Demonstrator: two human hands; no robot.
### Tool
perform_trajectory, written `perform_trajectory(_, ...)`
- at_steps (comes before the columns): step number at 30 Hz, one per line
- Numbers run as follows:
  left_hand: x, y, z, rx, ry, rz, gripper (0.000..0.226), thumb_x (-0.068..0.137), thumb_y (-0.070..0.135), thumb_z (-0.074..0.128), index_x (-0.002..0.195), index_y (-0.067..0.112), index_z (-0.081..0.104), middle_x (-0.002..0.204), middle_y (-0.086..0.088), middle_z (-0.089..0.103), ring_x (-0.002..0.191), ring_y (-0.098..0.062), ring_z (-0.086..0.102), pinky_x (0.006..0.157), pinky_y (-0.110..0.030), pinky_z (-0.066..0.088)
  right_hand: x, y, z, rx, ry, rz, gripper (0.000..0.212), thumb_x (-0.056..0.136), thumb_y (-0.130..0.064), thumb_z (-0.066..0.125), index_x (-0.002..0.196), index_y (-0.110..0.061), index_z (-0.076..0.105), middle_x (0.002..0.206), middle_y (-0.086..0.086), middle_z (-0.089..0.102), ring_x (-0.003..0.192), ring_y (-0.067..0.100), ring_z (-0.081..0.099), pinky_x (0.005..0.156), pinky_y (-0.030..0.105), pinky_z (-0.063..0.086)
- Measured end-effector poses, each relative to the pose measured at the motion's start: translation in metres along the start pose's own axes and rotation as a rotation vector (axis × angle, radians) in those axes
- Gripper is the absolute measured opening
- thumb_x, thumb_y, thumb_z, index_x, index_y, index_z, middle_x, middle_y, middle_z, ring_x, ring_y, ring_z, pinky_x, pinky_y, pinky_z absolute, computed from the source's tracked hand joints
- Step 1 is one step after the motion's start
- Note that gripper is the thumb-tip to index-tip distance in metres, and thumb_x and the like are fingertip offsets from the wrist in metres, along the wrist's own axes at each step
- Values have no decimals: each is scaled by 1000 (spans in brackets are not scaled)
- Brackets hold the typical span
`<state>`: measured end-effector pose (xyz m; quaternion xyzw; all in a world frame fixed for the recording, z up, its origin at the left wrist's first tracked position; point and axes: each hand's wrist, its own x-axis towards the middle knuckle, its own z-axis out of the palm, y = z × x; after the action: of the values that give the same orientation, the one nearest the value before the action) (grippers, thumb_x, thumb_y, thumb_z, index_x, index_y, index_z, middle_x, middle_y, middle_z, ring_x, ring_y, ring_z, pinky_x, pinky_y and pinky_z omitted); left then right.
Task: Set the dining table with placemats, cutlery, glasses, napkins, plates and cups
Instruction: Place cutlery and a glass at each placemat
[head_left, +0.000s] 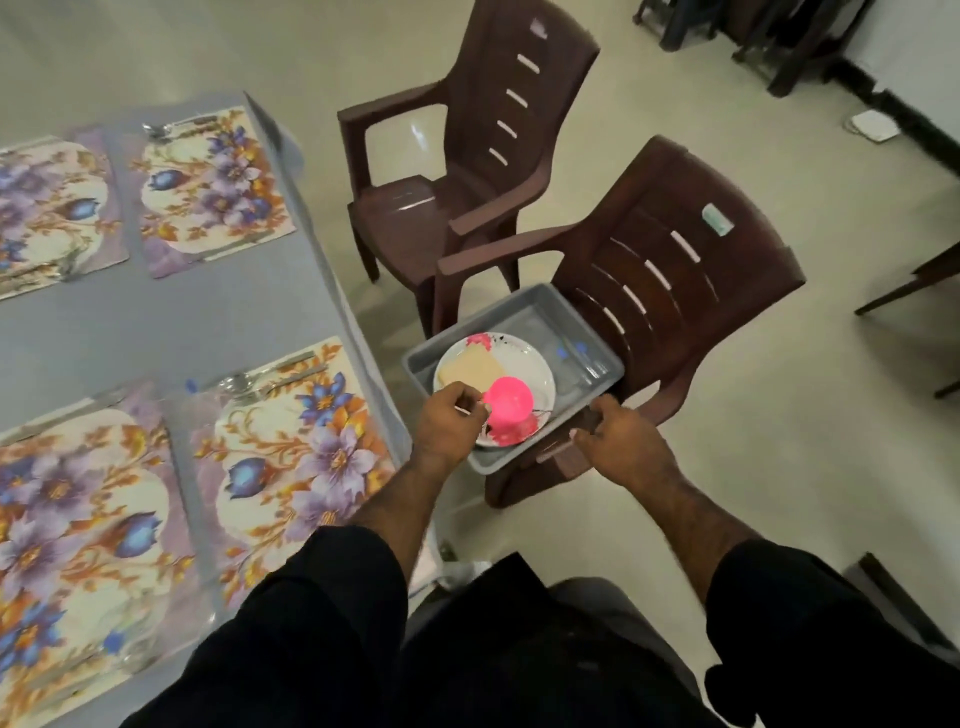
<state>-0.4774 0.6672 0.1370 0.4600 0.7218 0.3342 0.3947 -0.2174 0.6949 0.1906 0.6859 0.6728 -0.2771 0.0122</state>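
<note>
Head view, looking down: a grey tray (571, 317) sits on the seat of the nearer brown plastic chair (691, 291), right beside the table (156, 322). Inside the tray there's a white plate (535, 371) with pink flower prints, a beige napkin (470, 370) lying on it, and a bright pink cup (508, 402) on the plate's near side. The left hand (451, 418) has its grip curled around the pink cup's handle, fingers pinched in. The right hand (618, 434) rests on the tray's near edge; fingers look bent over the rim, but it's blurry, so I can't tell if it's really gripping. On the table, four floral placemats (291, 447) are laid out, and cutlery (270, 376) lies along the far edge of the near right one. A second brown chair (467, 156) stands further back.
</note>
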Motion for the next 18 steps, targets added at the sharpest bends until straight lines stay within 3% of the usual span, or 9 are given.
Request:
perform_trajectory(3,32,5,15,29,-37,-36,16,82,41,79,93,34,71,89,14,72,87,-16,70,85,-42,62,37,17,-15,5,-29,36,51,83,-55,66,120,-23,54,95,7,75,95,34,71,82,42,58)
perform_trajectory(7,61,7,25,37,-35,-132,15,89,31,83,99,30,71,89,13,71,87,-15,70,83,-41,62,99,24,-22,6,-125,14,50,84,-48,67,126,-24,56,97,6,75,95,31,71,81,39,58)
perform_trajectory(11,82,-1,40,56,64,-296,14,93,25,81,103,25,71,89,9,68,78,-17,67,64,-32,55,188,28,-13,-6,-210,-51,53,88,-42,73,133,-18,59,113,8,74,101,32,71,87,37,58)
perform_trajectory(14,99,-11,69,73,159,-380,15,91,21,83,98,27,71,86,10,68,80,-16,68,76,-35,60,259,41,2,-117,-369,-91,54,90,-46,70,134,-18,56,117,11,72,103,32,69,90,41,59)
perform_trajectory(18,141,-4,132,76,111,-421,13,88,26,77,99,30,73,85,18,69,82,-18,70,83,-38,61,332,78,9,-245,-583,-152,52,91,-42,64,135,-18,50,117,10,67,105,31,66,87,38,56)
